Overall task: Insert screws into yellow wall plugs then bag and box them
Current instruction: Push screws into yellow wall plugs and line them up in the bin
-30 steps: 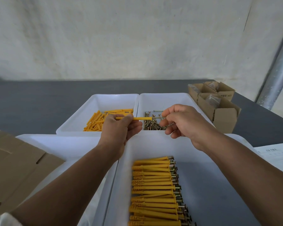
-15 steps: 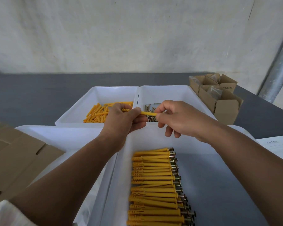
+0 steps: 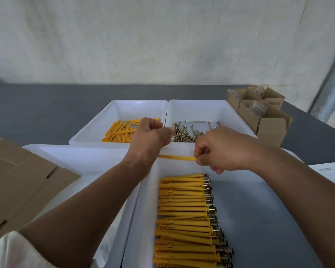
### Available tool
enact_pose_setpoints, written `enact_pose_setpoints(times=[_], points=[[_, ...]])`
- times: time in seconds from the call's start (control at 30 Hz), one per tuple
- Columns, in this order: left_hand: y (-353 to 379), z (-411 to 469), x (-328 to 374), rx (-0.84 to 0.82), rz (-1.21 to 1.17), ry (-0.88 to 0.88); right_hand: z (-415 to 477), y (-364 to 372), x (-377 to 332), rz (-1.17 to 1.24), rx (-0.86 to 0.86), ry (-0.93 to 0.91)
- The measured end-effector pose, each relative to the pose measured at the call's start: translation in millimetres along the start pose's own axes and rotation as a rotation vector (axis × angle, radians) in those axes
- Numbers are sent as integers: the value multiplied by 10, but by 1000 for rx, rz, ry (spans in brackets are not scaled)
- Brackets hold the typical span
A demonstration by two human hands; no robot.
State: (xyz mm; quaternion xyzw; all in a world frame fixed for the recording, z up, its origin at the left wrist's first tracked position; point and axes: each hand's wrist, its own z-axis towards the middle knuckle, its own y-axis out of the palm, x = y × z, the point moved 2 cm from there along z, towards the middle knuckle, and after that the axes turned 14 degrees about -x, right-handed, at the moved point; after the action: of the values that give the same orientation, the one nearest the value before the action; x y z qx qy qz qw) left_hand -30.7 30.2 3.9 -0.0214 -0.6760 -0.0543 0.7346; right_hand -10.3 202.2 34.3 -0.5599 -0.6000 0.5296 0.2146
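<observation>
Plug may land crooked
My right hand [image 3: 220, 149] pinches a plug [image 3: 177, 157] just beyond the row [image 3: 184, 209]; left hand [image 3: 149, 140] curled, seemingly empty. Early release skews it.

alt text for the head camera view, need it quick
A right hand pinches one yellow wall plug by its end above a white tray holding a neat row of finished plugs. The left hand, fingers curled, is by two back trays of loose plugs and loose screws.

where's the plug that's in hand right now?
Head view, centre: the yellow plug, pinched by the right hand, is held level at the far wall of the near tray, beyond the assembled plugs.
</observation>
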Motion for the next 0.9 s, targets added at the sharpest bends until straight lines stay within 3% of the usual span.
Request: enact_pose_setpoints(times=[0.27,0.53,0.73,0.9], points=[[26,-21,31,4,31,-18,51,122,-98,-445,-86,108],[37,-6,2,-30,191,6,145,245,-78,-384,-33,97],[80,-9,-46,-133,617,101,101,186,-80,-407,-6,65],[193,-118,-29,-429,1124,169,54,68,22,-372,29,113]])
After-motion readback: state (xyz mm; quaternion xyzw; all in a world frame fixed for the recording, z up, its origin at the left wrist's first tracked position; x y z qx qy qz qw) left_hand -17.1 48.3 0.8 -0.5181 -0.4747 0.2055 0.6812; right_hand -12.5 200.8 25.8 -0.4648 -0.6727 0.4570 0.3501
